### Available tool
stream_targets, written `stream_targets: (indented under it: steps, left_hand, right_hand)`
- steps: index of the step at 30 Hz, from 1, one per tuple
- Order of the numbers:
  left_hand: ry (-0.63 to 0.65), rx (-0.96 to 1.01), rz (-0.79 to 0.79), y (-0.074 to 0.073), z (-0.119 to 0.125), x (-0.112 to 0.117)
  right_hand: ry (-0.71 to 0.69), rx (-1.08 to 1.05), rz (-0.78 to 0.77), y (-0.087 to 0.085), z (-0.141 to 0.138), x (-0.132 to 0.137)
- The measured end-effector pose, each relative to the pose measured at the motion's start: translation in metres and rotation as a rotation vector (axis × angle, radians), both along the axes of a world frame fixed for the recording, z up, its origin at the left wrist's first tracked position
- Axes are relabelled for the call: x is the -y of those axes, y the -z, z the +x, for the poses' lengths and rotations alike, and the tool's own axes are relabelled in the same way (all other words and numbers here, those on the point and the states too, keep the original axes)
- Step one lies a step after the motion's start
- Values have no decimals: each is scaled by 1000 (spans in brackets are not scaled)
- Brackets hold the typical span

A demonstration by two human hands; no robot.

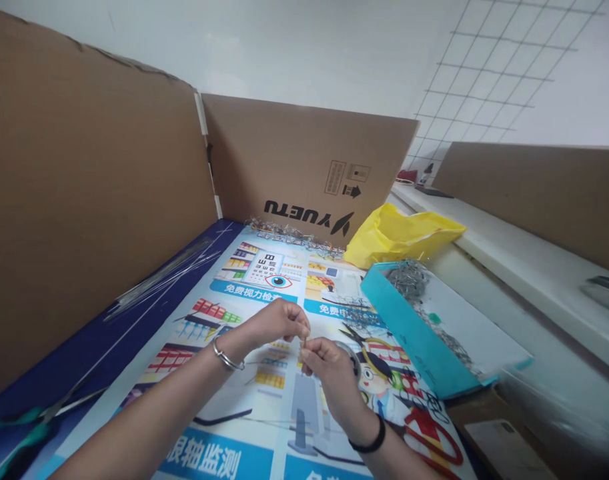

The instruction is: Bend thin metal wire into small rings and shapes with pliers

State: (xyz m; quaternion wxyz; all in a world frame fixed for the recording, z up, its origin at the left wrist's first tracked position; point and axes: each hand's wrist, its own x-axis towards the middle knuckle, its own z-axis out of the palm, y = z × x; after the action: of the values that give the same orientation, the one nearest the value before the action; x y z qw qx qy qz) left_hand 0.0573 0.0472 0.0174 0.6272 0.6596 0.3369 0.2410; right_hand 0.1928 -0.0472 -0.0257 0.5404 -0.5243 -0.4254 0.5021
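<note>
Over the printed poster sheet (269, 340), my left hand (284, 319) and my right hand (329, 370) meet fingertip to fingertip. Each has thumb and forefinger pinched together. Something small and thin seems to be between them, too fine to name; faint wire-like lines run out to the sides below. A bracelet circles my left wrist and a black band my right. Just beyond my right hand lie yellow-handled scissors (367, 341) and a grey round object (353, 360), partly hidden by that hand.
A turquoise box (404, 333) of tangled wire (409, 281) stands at right, near a yellow bag (399, 237). Teal-handled scissors (39, 419) and thin straight wires (159, 280) lie at left; red-handled scissors (434, 437) at lower right. Cardboard walls (304, 160) rise behind and left.
</note>
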Motion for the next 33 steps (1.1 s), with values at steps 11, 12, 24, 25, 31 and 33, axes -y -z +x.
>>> stream_targets:
  steps: [11, 12, 24, 25, 31, 33]
  left_hand:
    - [-14, 55, -34, 4, 2, 1]
    - [-21, 58, -20, 5, 2, 1]
    - [-5, 75, -45, 8, 5, 2]
    - [0, 74, -56, 7, 4, 2]
    - [23, 49, -34, 9, 4, 3]
    - [19, 27, -3, 8, 4, 3]
  right_hand:
    - [-49, -73, -37, 5, 4, -3]
    - [-56, -79, -41, 6, 5, -3]
    - [-110, -77, 29, 2, 7, -1]
    - [-108, -73, 34, 2, 7, -1]
    - [-92, -40, 44, 3, 6, -2]
    - [-88, -38, 43, 2, 6, -3]
